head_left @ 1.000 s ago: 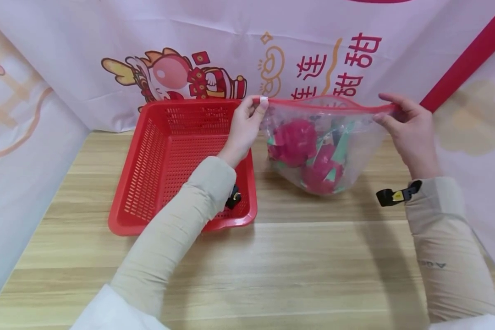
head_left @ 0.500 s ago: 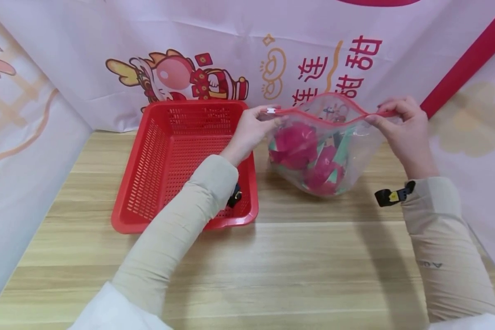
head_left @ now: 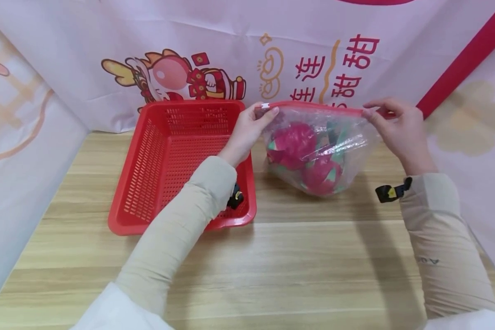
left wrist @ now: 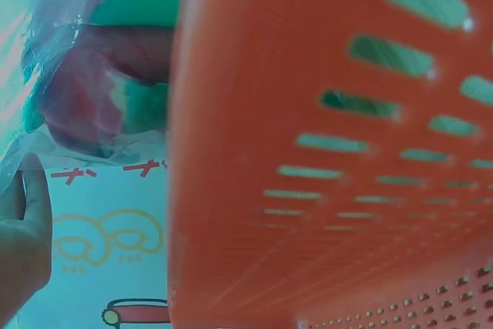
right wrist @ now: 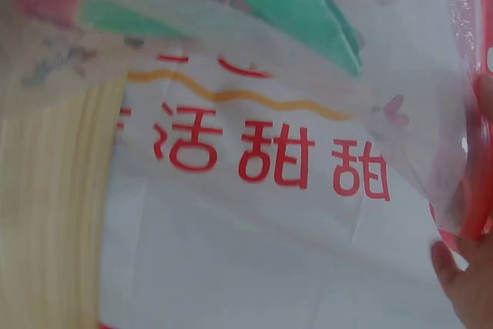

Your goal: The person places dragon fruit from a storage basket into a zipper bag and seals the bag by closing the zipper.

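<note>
A clear zip bag point(head_left: 356, 151) with a red zip edge point(head_left: 313, 107) stands on the table, right of the basket. Inside it, seen through the film, are pink-red rounded things point(head_left: 294, 140) with green flaps, rather like dragon fruits. My left hand point(head_left: 244, 132) pinches the bag's top left corner beside the white slider point(head_left: 266, 106). At the other end of the zip, my right hand point(head_left: 402, 133) pinches the top right corner between thumb and fingers. The zip edge is stretched nearly straight between both hands. In the right wrist view green pieces point(right wrist: 289, 5) show through the film.
A red perforated basket point(head_left: 119, 201) stands left of the bag, under my left forearm. A black strap with a buckle point(head_left: 393, 192) hangs from my right wrist. Printed cloth point(head_left: 214, 27) walls the back and sides of the wooden table point(head_left: 297, 275).
The bag's mouth gaped half a second ago; now its edges lie together in a nearly straight line. My right hand has moved slightly left along the top edge.
</note>
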